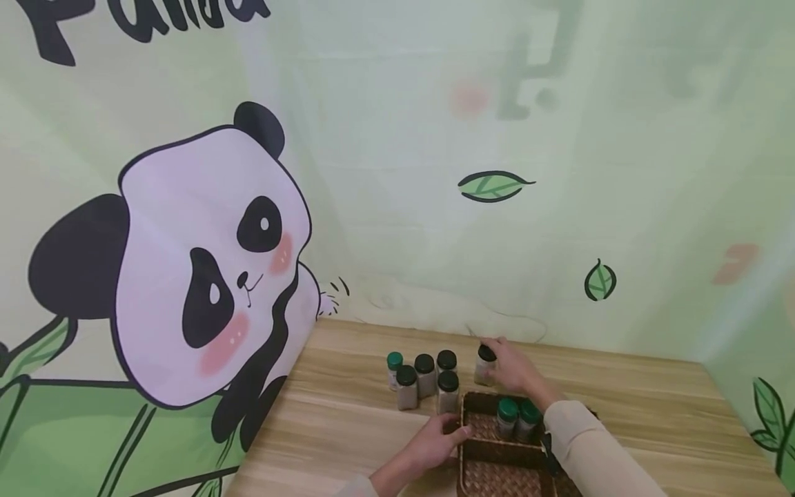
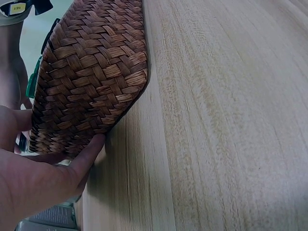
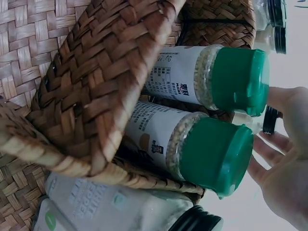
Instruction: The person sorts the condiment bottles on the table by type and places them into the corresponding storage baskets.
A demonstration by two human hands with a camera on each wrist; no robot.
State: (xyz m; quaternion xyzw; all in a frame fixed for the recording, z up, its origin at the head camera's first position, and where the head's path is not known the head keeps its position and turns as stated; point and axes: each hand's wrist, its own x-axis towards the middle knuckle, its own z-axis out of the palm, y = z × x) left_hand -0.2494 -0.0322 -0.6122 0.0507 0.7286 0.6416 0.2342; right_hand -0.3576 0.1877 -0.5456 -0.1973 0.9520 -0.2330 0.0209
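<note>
My right hand (image 1: 515,369) grips a black-capped spice jar (image 1: 483,369) by its upper part, behind the basket. The right wrist view shows this hand (image 3: 291,154) beyond two green-capped spice jars (image 3: 192,149), with a black cap (image 3: 270,120) near its fingers. Those green-capped jars (image 1: 507,414) stand in the rear compartment of a brown woven basket (image 1: 506,452). At the basket's left rear corner, my left hand (image 1: 431,442) holds the wall. In the left wrist view, thumb and fingers of this hand (image 2: 48,178) lie around the woven corner (image 2: 96,82).
Left of the basket, several black-capped jars (image 1: 425,376) and one green-capped jar (image 1: 394,369) stand grouped on the wooden table (image 1: 348,421). Against the basket's outer side is a black-capped jar labelled white pepper (image 3: 110,202). A panda-print cloth (image 1: 385,207) hangs behind the table.
</note>
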